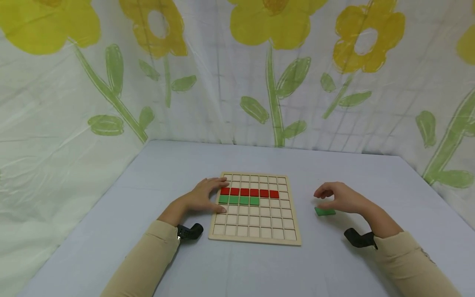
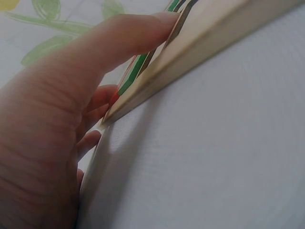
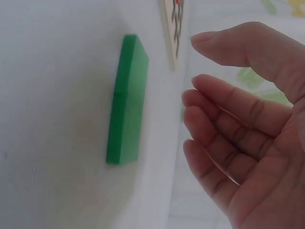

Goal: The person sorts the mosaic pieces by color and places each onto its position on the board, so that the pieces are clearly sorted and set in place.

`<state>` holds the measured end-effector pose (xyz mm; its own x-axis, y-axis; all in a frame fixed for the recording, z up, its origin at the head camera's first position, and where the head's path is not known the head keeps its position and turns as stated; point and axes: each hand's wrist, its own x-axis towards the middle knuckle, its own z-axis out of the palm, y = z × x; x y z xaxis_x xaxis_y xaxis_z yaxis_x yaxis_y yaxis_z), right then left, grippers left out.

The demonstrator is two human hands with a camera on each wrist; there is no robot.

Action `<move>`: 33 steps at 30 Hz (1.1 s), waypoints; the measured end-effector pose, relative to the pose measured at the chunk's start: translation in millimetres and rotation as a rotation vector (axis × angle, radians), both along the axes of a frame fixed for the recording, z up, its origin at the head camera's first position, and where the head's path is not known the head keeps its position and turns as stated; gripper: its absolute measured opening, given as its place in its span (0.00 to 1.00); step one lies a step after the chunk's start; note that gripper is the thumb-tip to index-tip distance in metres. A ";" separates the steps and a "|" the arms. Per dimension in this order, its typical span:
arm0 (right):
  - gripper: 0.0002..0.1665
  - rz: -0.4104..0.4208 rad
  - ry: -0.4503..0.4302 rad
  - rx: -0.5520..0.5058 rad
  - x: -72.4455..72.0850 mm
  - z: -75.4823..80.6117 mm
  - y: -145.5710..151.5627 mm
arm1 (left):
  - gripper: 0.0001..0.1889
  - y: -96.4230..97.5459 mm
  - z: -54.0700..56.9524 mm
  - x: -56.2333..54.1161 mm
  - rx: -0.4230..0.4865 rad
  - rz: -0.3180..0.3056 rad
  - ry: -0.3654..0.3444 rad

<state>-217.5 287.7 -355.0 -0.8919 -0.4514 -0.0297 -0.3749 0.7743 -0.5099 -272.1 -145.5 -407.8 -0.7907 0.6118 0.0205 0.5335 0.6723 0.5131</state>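
Note:
A wooden grid board [image 1: 237,243] lies flat on the table. Across it runs a row of red square tiles [image 1: 244,192], and a shorter row of green square tiles [image 1: 243,200] sits just below. My left hand [image 1: 200,196] rests at the board's left edge, thumb and fingertips spread over the left squares. To the right of the board, my right hand [image 1: 343,198] hovers with loosely bent fingers and nothing between them. Under it are loose green tiles [image 3: 131,102], seemingly two side by side in the right wrist view, apart from the fingers.
A pale cloth covers the table [image 1: 178,264]. Behind it hangs a white curtain [image 1: 222,99] painted with yellow flowers. Black wrist devices are strapped on the left wrist [image 1: 190,232] and the right wrist [image 1: 359,238].

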 end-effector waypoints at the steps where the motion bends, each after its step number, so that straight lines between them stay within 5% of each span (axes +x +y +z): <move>1: 0.20 -0.007 0.001 0.004 0.2 -0.3 2.5 | 0.45 0.2 0.1 0.1 0.002 -0.002 0.001; 16: 0.18 -0.019 -0.010 0.035 4.5 -3.4 23.6 | 0.45 -0.2 -0.9 -1.9 -0.004 -0.005 0.006; 33: 0.21 -0.011 -0.120 -0.146 1.1 -28.3 48.0 | 0.45 0.5 -0.6 -0.5 0.007 -0.007 -0.001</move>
<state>-216.5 335.7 -383.3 -0.8907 -0.4489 -0.0715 -0.2964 0.6927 -0.6575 -272.6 -145.0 -408.3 -0.7866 0.6170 0.0237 0.5373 0.6650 0.5188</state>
